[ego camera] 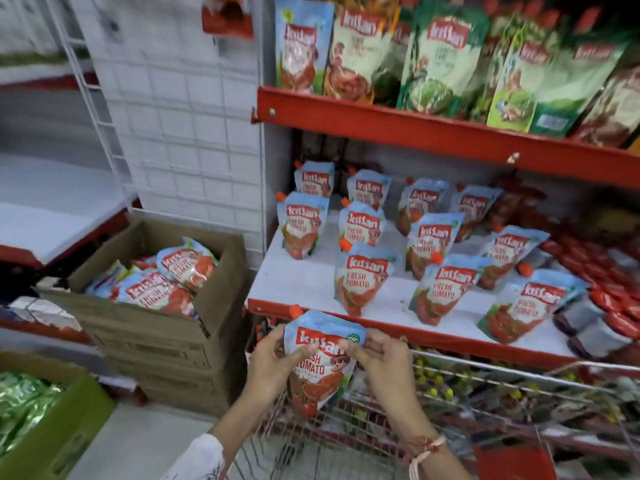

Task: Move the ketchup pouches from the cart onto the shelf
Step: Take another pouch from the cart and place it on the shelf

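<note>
Hands share 1 ketchup pouch (320, 362) above the cart (450, 410): left hand (273, 367) and right hand (381, 362) each pinch a top corner with closed fingers, probably to keep it upright, label forward, for the gap on the shelf (304, 289) beside the standing pouches (436, 292).

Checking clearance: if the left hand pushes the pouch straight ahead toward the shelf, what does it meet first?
Likely the shelf's red front edge, just beyond the held pouch. The left hand looks slightly below shelf level, though depth is unclear.

Green sauce pouches (436, 53) on the top tier; green box (59, 420) bottom left.
</note>
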